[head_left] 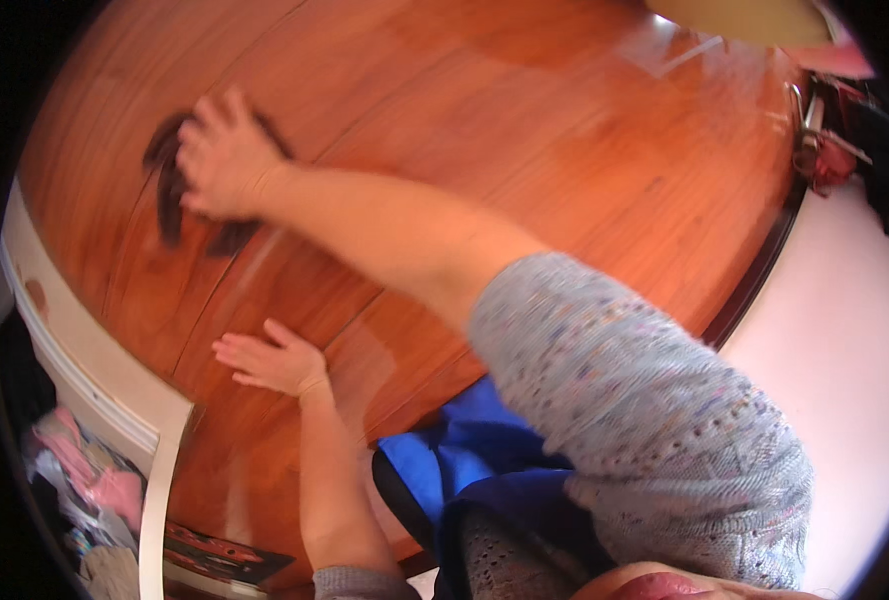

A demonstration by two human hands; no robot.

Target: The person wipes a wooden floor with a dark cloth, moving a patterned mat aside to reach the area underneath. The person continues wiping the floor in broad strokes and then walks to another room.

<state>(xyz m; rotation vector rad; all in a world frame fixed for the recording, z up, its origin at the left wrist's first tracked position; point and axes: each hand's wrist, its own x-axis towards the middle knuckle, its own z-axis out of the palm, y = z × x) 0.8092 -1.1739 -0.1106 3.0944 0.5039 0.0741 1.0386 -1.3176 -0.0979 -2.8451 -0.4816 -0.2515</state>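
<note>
My right hand (227,161) presses with spread fingers on a dark cloth (168,195), which lies crumpled on the reddish wooden floor (429,112). Parts of the cloth stick out to both sides of the palm and below it. Lower in the picture, my left hand (276,364) is held low over or on the floorboards, fingers apart, holding nothing. Whether it touches the floor, I cannot tell. Blue fabric (482,442) lies before my body, under the grey knitted sleeve (624,390).
At the left stands a white cabinet edge (92,337), with pink and grey clothes (92,472) inside. A patterned mat (227,555) lies at the bottom left. Along the right run a dark skirting strip (759,277) and a pale wall (827,322); various items (834,157) stand at upper right.
</note>
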